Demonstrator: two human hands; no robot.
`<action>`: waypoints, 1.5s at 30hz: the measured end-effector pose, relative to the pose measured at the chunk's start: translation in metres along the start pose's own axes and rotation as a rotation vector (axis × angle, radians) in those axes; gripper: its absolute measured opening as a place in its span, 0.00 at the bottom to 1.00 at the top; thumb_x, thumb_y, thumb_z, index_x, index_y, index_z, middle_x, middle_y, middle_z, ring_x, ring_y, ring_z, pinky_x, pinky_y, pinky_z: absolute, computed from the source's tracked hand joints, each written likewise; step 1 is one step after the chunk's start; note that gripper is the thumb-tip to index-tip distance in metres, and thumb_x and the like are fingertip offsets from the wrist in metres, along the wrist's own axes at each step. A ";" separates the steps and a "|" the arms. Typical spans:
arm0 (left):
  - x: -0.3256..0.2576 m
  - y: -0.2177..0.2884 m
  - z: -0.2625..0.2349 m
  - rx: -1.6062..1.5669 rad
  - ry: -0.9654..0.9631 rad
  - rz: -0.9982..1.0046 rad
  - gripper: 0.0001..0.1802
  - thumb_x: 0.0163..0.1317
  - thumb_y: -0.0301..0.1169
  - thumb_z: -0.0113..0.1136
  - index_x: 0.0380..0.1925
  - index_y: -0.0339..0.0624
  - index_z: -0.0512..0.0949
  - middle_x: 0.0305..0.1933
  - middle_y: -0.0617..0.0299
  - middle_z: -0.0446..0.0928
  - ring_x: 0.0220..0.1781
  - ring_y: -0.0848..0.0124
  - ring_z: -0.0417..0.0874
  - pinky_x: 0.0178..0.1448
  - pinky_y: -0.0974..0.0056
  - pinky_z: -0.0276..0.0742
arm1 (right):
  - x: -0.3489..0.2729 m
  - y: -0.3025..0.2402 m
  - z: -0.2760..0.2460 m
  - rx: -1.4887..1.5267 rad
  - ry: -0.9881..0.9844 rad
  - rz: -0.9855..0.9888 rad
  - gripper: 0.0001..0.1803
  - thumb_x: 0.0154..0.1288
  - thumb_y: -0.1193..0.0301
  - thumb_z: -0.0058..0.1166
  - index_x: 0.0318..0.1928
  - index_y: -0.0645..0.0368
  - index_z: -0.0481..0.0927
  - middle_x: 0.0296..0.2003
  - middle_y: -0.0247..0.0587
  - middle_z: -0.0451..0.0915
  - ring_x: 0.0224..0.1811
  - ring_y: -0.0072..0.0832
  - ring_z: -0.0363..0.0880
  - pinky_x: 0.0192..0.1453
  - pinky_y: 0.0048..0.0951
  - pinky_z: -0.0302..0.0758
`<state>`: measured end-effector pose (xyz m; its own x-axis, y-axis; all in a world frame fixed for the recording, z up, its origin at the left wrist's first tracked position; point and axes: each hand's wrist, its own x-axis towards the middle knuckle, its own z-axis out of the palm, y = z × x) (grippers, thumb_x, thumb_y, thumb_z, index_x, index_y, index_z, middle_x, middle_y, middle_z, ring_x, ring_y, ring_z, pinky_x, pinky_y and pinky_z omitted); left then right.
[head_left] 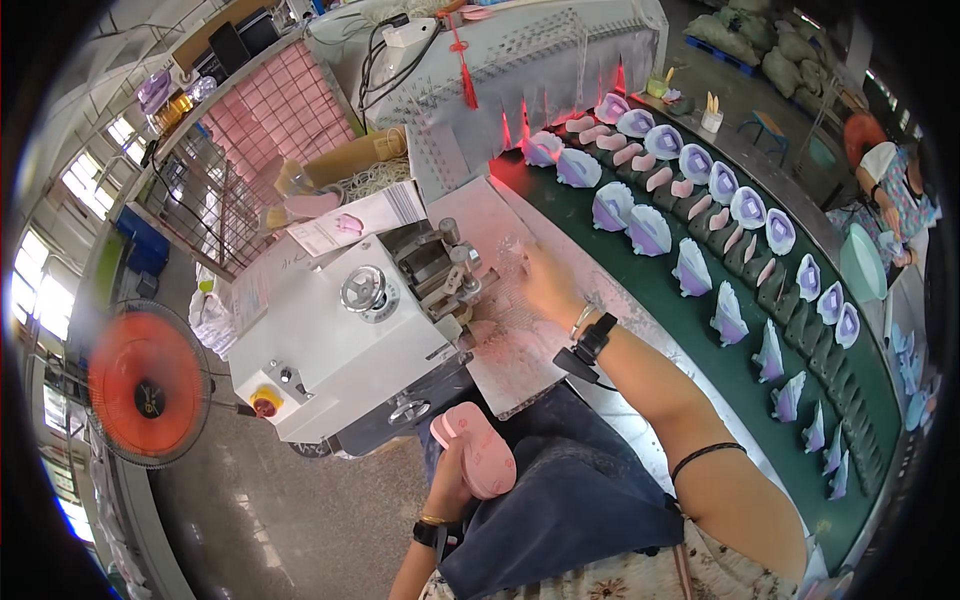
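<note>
Pink sole stack point(484, 462) sits low by the lap, left hand point(449, 482) on its edge

Nearest the body, over the dark blue apron point(570, 500), the left grip is closed on the stack, pinching it along its left side. At least two pieces show, slightly fanned. The stack's long axis runs aslant — one end up and to the left, toward the machine, the other down and to the right, toward the apron. The lower end looks broader; which is toe and which is heel, I cannot tell.

The relation that matters most is with the steel working head point(452, 275) of the white machine point(335, 345): the stack lies almost straight below it, on the body side, well apart.

Farther out, the right hand point(549, 287) is over the dusty counter point(515, 372), just right of that head. From there the stack lies down and slightly left. The right grip is blurred — I cannot tell whether its fingers are spread or pinching anything.

Beyond, the green belt point(822, 512) carries rows of purple-and-white uppers point(650, 230).
</note>
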<state>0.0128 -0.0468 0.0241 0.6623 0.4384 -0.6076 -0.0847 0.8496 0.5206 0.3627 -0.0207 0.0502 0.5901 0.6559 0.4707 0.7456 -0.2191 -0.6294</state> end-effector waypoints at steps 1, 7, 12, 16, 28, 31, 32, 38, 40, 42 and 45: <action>-0.002 0.000 0.000 -0.006 0.013 0.003 0.21 0.69 0.34 0.48 0.57 0.34 0.67 0.51 0.52 0.76 0.53 0.60 0.79 0.58 0.54 0.76 | 0.003 0.000 -0.003 -0.067 0.090 -0.074 0.21 0.58 0.65 0.59 0.50 0.60 0.74 0.34 0.50 0.80 0.39 0.46 0.81 0.43 0.43 0.76; -0.013 0.003 0.005 -0.023 0.097 0.026 0.21 0.68 0.33 0.49 0.57 0.35 0.67 0.51 0.53 0.76 0.52 0.61 0.79 0.57 0.55 0.77 | 0.022 0.006 0.059 0.183 -0.092 0.436 0.14 0.59 0.62 0.57 0.35 0.61 0.82 0.32 0.49 0.82 0.35 0.42 0.83 0.37 0.36 0.75; -0.029 0.016 0.046 0.064 0.022 0.026 0.20 0.68 0.33 0.49 0.56 0.35 0.68 0.49 0.53 0.77 0.50 0.60 0.81 0.55 0.55 0.78 | 0.038 0.028 0.059 0.714 -0.041 0.589 0.13 0.62 0.62 0.55 0.35 0.61 0.81 0.30 0.44 0.82 0.26 0.32 0.83 0.27 0.30 0.74; -0.009 0.001 0.017 0.140 0.091 0.049 0.20 0.67 0.39 0.53 0.53 0.38 0.71 0.46 0.57 0.78 0.47 0.63 0.81 0.52 0.58 0.79 | 0.014 0.043 -0.022 0.908 0.196 0.765 0.15 0.67 0.62 0.51 0.45 0.61 0.75 0.30 0.43 0.80 0.20 0.30 0.82 0.21 0.27 0.74; 0.004 -0.010 0.080 0.220 -0.005 -0.116 0.19 0.61 0.44 0.56 0.48 0.48 0.72 0.41 0.63 0.76 0.43 0.67 0.79 0.48 0.59 0.77 | -0.236 0.341 -0.354 -0.500 0.873 0.947 0.10 0.55 0.74 0.52 0.38 0.62 0.78 0.33 0.59 0.81 0.38 0.55 0.81 0.43 0.48 0.76; 0.010 -0.012 0.067 0.178 -0.047 -0.127 0.19 0.60 0.41 0.56 0.50 0.47 0.71 0.42 0.62 0.76 0.45 0.65 0.79 0.49 0.57 0.77 | -0.245 0.357 -0.380 -0.426 0.644 0.988 0.16 0.48 0.74 0.53 0.41 0.65 0.82 0.35 0.58 0.82 0.41 0.53 0.81 0.47 0.45 0.77; 0.014 -0.013 0.068 0.183 -0.058 -0.152 0.20 0.60 0.40 0.55 0.51 0.47 0.71 0.43 0.62 0.76 0.46 0.64 0.79 0.50 0.57 0.77 | -0.257 0.373 -0.388 -0.451 0.670 0.954 0.18 0.48 0.75 0.53 0.42 0.66 0.82 0.36 0.59 0.82 0.41 0.52 0.81 0.48 0.44 0.77; 0.013 -0.018 0.064 0.206 -0.039 -0.137 0.23 0.60 0.36 0.55 0.56 0.44 0.68 0.48 0.57 0.76 0.52 0.60 0.77 0.57 0.54 0.74 | -0.167 0.297 -0.275 -0.099 0.743 0.643 0.15 0.53 0.77 0.54 0.43 0.59 0.78 0.37 0.49 0.78 0.40 0.41 0.79 0.48 0.38 0.75; 0.015 -0.019 0.060 0.197 -0.069 -0.116 0.25 0.61 0.35 0.55 0.58 0.42 0.68 0.50 0.55 0.75 0.54 0.60 0.77 0.59 0.54 0.73 | -0.152 0.213 -0.210 0.295 0.386 0.356 0.12 0.57 0.72 0.55 0.43 0.60 0.77 0.35 0.44 0.78 0.37 0.34 0.78 0.42 0.36 0.75; 0.015 -0.022 0.069 0.187 -0.056 -0.051 0.21 0.63 0.32 0.54 0.55 0.38 0.70 0.46 0.56 0.78 0.48 0.60 0.80 0.53 0.57 0.77 | -0.158 0.126 -0.150 0.237 -0.137 0.254 0.16 0.65 0.63 0.53 0.42 0.65 0.76 0.32 0.39 0.77 0.34 0.28 0.76 0.39 0.36 0.74; 0.026 -0.018 0.064 0.239 -0.052 -0.049 0.18 0.64 0.30 0.53 0.53 0.35 0.72 0.44 0.57 0.79 0.45 0.61 0.82 0.50 0.59 0.79 | -0.184 0.003 -0.095 0.573 -0.622 0.372 0.17 0.65 0.58 0.54 0.40 0.62 0.77 0.29 0.44 0.78 0.31 0.33 0.75 0.37 0.34 0.73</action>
<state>0.0790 -0.0698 0.0371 0.6994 0.3773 -0.6070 0.1227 0.7733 0.6221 0.2863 -0.2103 0.0203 0.3645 0.9213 -0.1355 0.1762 -0.2112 -0.9614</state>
